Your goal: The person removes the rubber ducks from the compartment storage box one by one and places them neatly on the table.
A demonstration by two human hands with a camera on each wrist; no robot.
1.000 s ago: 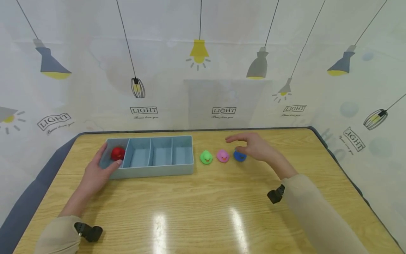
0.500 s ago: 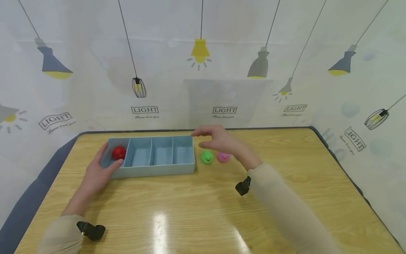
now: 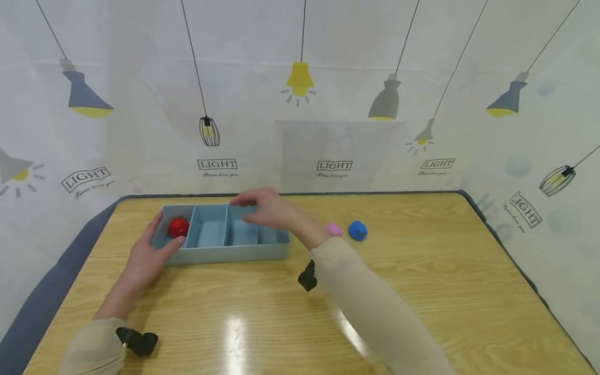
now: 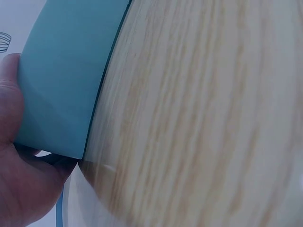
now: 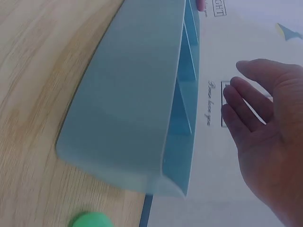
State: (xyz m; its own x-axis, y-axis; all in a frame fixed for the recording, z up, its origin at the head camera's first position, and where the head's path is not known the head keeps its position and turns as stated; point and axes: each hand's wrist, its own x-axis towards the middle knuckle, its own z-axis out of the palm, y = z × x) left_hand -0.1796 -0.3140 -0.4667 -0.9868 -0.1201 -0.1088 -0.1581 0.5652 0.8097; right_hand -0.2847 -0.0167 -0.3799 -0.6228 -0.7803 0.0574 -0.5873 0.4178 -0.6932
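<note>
Pale blue plastic, the divider tray (image 3: 220,251) lies with its long axis left to right across the table (image 3: 422,291), four compartments in a row. The left hand (image 3: 145,258) holds its left end, grip curled round the corner wall. A red duck (image 3: 178,227) sits in the compartment just beside that grip. The right hand (image 3: 264,208) hovers over the tray's right half, fingers loose and apart, holding nothing. Behind its wrist, a green duck (image 5: 89,220), pink duck (image 3: 334,229) and blue duck (image 3: 358,230) stand on the table.
</note>
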